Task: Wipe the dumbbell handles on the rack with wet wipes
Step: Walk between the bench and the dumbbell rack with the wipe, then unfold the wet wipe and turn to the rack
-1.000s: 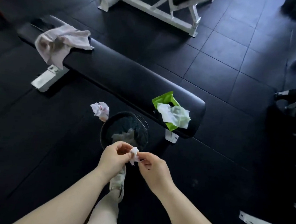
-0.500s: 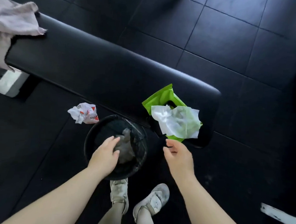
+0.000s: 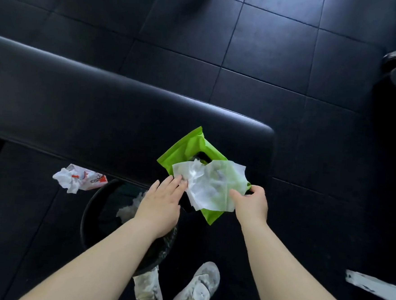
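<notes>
My left hand [image 3: 159,204] lies flat with fingers stretched, fingertips on the left edge of the wet wipe [image 3: 209,188] — pressing, not gripping. My right hand [image 3: 250,204] pinches the wipe's right side together with the green wipe pack [image 3: 187,149] beneath it. The pack sits at the near right corner of the black bench [image 3: 101,110], overhanging its edge. A black bin [image 3: 98,215] stands under my left wrist — crumpled paper [image 3: 79,180] lies just beside it.

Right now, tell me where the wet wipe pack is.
The green wet wipe pack lies on the black bench's right end, just beyond the bin, between both hands.
</notes>
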The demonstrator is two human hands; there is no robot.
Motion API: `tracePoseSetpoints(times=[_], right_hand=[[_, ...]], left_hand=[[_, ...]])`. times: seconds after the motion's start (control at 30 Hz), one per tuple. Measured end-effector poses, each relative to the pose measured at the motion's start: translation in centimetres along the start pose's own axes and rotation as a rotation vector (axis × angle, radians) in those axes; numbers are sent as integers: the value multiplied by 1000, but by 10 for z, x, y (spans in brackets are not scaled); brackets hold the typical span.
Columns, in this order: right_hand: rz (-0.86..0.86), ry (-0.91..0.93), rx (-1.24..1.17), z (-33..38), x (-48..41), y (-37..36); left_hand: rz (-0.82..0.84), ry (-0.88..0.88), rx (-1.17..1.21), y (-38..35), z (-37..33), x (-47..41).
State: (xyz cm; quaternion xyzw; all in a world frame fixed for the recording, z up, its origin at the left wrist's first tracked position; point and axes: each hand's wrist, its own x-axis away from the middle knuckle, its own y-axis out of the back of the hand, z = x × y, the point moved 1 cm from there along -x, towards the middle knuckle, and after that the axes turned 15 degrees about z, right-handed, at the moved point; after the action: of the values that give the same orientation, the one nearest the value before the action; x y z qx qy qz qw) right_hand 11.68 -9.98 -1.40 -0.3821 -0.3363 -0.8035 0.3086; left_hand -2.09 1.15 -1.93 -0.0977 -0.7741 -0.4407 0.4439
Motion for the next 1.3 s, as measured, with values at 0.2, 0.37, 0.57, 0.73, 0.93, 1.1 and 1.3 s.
tracePoseSetpoints(times=[0.2, 0.37, 0.57, 0.73, 0.93, 1.1, 1.3], right_hand=[[-84, 123, 113, -7, 4, 25], [-117, 217, -200, -10, 26, 54], [-51, 279, -514, -18, 39, 72], [21, 394, -716, -16, 47, 93], [246, 490, -594, -6, 80, 115], [462, 502, -468, 9, 148, 135], [414, 548, -580, -28, 245, 162]], left_hand=[[19, 23, -43, 1, 0, 0], [17, 41, -44, 2, -4, 0], [29, 69, -83, 4, -9, -1], [46, 80, -90, 4, -10, 0], [-52, 19, 154, 26, -19, 19], [-146, -376, 847, 78, -77, 85], [320, -776, 1009, 85, -171, 167]])
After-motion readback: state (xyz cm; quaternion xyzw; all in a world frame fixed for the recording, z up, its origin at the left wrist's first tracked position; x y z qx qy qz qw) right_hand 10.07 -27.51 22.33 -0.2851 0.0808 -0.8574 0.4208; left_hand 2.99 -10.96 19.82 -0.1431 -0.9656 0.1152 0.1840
